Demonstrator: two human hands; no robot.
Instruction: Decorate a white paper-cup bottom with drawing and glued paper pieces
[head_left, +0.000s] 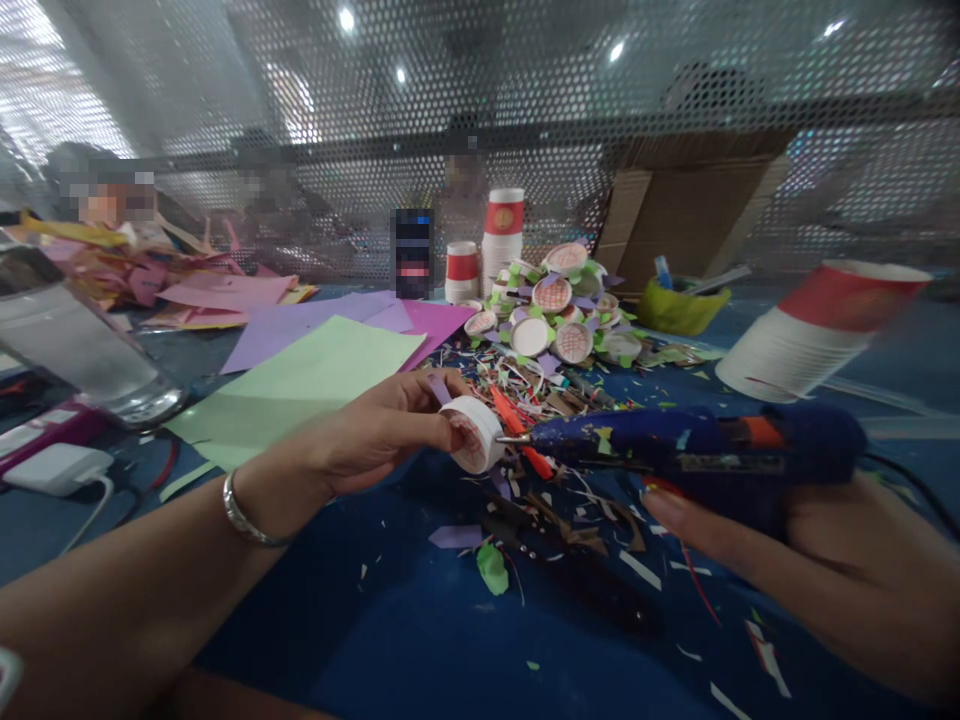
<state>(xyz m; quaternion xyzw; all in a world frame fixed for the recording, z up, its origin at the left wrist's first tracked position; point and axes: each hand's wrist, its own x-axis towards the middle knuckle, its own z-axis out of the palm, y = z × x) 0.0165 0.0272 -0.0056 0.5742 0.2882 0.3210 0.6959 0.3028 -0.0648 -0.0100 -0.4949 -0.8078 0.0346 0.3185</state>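
Observation:
Between the fingers of my left hand [390, 425] is a paper cup bottom [474, 436], a short white ring with red markings on its round face. A small purple paper piece [437, 388] shows at its upper edge. My right hand [832, 560] grips a blue glue gun [675, 440] whose metal nozzle meets the right side of the ring, or lies just in front of it. Beneath them are a red-orange tool [521, 430], partly hidden, and many paper scraps. A purple cut piece [456, 537] and a green one [493, 568] lie on the blue table [360, 640].
Several similar cup bottoms with coloured paper [551, 310] are heaped at the back. Stacked paper cups [504, 235] stand behind them; another stack [817, 335] tilts at right. Green paper [300, 380], a water glass [90, 340] and a power strip [52, 440] occupy the left.

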